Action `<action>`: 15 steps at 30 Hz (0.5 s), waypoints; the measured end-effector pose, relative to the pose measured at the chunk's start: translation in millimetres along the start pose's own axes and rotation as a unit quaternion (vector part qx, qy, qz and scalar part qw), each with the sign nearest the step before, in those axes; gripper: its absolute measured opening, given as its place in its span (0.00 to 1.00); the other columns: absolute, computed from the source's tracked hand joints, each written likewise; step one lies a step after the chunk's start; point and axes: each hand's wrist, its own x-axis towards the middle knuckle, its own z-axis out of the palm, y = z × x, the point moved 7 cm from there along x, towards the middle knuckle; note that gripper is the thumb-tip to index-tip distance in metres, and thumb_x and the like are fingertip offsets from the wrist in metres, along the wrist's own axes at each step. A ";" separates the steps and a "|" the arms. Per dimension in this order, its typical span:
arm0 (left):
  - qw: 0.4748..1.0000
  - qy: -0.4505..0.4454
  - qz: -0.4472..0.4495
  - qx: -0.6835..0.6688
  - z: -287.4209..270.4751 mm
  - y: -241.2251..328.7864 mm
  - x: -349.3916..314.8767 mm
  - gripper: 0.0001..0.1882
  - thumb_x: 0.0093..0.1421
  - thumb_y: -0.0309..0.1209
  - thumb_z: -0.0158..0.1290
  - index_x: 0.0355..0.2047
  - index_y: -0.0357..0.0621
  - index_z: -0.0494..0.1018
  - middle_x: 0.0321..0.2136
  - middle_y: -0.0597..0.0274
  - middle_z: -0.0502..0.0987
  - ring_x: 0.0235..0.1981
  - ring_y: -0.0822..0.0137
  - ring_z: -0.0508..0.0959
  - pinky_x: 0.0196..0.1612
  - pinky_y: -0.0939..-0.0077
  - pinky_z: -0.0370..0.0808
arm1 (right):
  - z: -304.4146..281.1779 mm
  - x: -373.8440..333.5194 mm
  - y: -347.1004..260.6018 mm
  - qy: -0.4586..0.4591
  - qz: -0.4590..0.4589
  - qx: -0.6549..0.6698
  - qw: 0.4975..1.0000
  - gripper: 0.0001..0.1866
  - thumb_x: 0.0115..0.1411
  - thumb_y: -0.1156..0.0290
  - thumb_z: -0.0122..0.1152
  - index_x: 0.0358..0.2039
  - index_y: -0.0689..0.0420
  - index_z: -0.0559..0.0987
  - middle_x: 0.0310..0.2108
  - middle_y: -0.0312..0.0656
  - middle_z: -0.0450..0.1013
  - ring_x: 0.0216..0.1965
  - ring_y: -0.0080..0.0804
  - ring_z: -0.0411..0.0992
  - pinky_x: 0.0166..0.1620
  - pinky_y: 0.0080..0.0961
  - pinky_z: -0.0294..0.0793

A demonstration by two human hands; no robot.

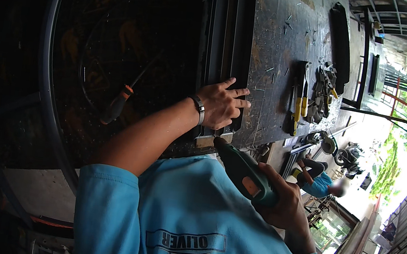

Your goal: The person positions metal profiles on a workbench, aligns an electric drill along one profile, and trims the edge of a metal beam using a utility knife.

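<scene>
My left hand (pixel 222 107) lies flat, fingers spread, on the near end of a long black metal frame (pixel 228 32) that runs away along the dark workbench (pixel 281 45). A wristband sits on that wrist. My right hand (pixel 283 202) grips a green power drill (pixel 245 172) close to my blue shirt. The drill's nose (pixel 220 142) points at the frame's near end, just below my left hand.
An orange-handled screwdriver (pixel 117 105) lies on a dark round panel (pixel 122 39) to the left. Yellow-handled pliers (pixel 299 101), a heap of small tools (pixel 324 91), a long black piece (pixel 341 40) and loose screws lie on the bench. Another person (pixel 317 182) crouches beyond.
</scene>
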 end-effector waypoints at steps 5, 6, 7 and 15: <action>0.999 0.035 0.006 0.000 -1.1 0.6 -1.5 0.13 0.60 0.41 0.50 0.23 0.52 0.79 0.62 0.66 0.69 0.68 0.60 0.60 0.68 0.42 0.56 | 0.2 -0.2 -2.3 0.006 -0.018 0.007 1.000 0.36 0.44 0.73 0.70 0.58 0.57 0.72 0.36 0.51 0.80 0.34 0.50 0.81 0.38 0.37 0.81; 0.999 0.033 0.006 0.000 -1.1 0.4 -1.5 0.13 0.60 0.41 0.50 0.23 0.52 0.79 0.62 0.66 0.69 0.68 0.59 0.61 0.68 0.42 0.56 | -0.1 0.1 -2.7 0.006 -0.019 0.010 1.000 0.36 0.44 0.72 0.70 0.58 0.57 0.72 0.36 0.51 0.80 0.34 0.50 0.81 0.38 0.38 0.81; 0.999 0.034 0.007 0.000 -0.5 0.3 -1.6 0.13 0.60 0.41 0.50 0.23 0.52 0.79 0.62 0.66 0.69 0.68 0.59 0.61 0.68 0.42 0.56 | -0.1 -0.2 -1.8 0.007 -0.017 0.010 1.000 0.36 0.44 0.72 0.70 0.58 0.57 0.72 0.36 0.51 0.80 0.34 0.50 0.81 0.38 0.38 0.81; 0.999 0.051 0.008 -0.005 1.8 0.2 -1.4 0.12 0.59 0.41 0.51 0.24 0.52 0.80 0.61 0.65 0.70 0.68 0.59 0.61 0.68 0.43 0.57 | 0.9 0.0 -0.4 -0.013 -0.024 0.005 1.000 0.40 0.43 0.71 0.71 0.60 0.59 0.70 0.37 0.52 0.80 0.34 0.49 0.81 0.38 0.39 0.82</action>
